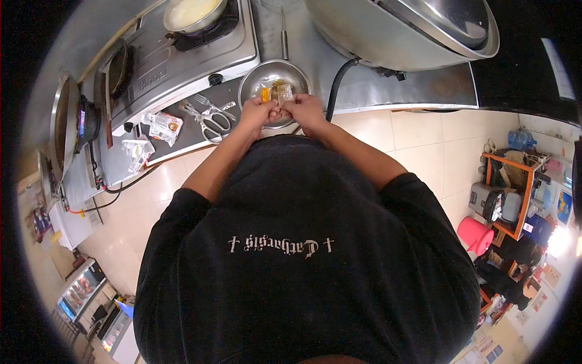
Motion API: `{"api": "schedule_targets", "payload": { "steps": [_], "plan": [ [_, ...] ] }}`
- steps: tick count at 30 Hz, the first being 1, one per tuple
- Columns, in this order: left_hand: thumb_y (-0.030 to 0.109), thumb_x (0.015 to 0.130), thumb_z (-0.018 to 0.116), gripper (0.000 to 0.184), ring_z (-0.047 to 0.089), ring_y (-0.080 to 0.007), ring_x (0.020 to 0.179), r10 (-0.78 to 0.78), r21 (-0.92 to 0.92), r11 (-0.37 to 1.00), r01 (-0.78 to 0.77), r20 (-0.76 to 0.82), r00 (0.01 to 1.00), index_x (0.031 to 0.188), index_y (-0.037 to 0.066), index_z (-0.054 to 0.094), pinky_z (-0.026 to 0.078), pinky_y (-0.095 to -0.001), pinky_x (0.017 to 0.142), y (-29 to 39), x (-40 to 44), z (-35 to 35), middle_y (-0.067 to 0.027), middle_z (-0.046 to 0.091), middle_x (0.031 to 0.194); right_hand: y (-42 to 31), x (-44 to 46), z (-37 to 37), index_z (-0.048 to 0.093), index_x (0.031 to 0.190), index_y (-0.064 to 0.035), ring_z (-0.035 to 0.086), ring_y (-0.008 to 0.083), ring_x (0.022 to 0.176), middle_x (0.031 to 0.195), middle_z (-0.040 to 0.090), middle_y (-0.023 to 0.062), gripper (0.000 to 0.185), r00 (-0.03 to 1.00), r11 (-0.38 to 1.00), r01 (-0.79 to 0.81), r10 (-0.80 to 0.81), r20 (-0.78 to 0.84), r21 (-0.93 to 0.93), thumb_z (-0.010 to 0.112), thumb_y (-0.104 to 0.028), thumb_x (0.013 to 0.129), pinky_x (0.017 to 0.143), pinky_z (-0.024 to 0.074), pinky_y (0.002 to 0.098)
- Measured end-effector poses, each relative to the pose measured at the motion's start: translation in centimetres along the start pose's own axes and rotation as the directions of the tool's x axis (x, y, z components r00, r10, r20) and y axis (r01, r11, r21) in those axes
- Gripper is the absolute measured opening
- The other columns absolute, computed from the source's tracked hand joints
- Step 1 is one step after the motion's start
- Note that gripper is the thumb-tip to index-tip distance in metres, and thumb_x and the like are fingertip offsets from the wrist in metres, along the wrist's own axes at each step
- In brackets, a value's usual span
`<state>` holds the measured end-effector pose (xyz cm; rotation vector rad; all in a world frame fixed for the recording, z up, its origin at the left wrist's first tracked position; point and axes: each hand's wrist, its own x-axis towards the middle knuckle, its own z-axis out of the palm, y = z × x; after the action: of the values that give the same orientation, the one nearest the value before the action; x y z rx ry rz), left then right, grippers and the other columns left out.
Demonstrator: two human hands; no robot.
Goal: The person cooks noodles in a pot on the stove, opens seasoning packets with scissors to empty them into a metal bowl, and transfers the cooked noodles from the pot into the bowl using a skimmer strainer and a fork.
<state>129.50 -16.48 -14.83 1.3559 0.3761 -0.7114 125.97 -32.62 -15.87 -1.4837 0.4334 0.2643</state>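
A small clear-and-yellow plastic packet [282, 92] is pinched between my two hands over a round metal bowl [247, 82]. My left hand [257, 111] is closed on the packet's left side, by its yellow part. My right hand [305, 110] grips the other side, with its fingertips close to the left ones. Something brownish shows in or behind the clear plastic, but I cannot tell which. The fingers hide the packet's lower edge and part of the bowl.
Left of the bowl lie scissors [215, 126], a fork [205, 102] and torn wrappers [162, 127]. A gas stove [163, 73] carries a pan [193, 15] of pale food. A large wok [376, 42] stands at right, with a black hose [339, 85] beside the bowl.
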Motion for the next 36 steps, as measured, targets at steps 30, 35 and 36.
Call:
{"api": "schedule_targets", "payload": {
  "steps": [30, 35, 36],
  "plan": [
    [0.023, 0.098, 0.056, 0.024, 0.067, -0.0205, 0.085, 0.0, -0.271, 0.962, 0.027, 0.098, 0.995, 0.109, 0.002, 0.063, 0.055, -0.0319, 0.072, -2.0, -2.3, 0.0, -0.0083, 0.067, 0.103, -2.3, -2.8, 0.0, 0.066, 0.101, -0.0002, 0.066, 0.031, 0.09, 0.106, 0.064, 0.0198, 0.034, 0.944, 0.855, 0.314, -0.328, 0.037, -0.413, 0.073, -0.025, 0.08, 0.082, 0.053, 0.0399],
    [0.019, 0.095, 0.061, 0.02, 0.065, -0.012, 0.079, 0.208, 0.388, 0.886, -0.255, 0.161, 0.965, 0.102, 0.001, 0.067, 0.053, -0.0276, 0.066, 1.8, -4.6, 0.1, -0.0041, 0.068, 0.084, -1.4, -2.4, -0.6, 0.066, 0.101, 0.0032, 0.066, 0.0176, 0.079, 0.089, 0.071, 0.0111, 0.035, 0.988, 0.964, 0.084, -0.047, 0.148, -0.253, 0.076, -0.026, 0.084, 0.074, 0.0517, 0.0293],
    [0.023, 0.093, 0.065, 0.023, 0.063, -0.0103, 0.08, 0.265, 0.608, 0.729, -0.315, 0.173, 0.949, 0.104, 0.004, 0.068, 0.054, -0.0274, 0.067, 2.7, -5.0, -0.4, -0.0039, 0.068, 0.085, -1.7, -2.9, 0.2, 0.067, 0.099, 0.0016, 0.065, 0.0148, 0.081, 0.09, 0.07, 0.0086, 0.026, 0.993, 0.997, 0.011, -0.001, 0.119, -0.082, 0.074, -0.02, 0.086, 0.075, 0.0509, 0.0283]
  ]
}}
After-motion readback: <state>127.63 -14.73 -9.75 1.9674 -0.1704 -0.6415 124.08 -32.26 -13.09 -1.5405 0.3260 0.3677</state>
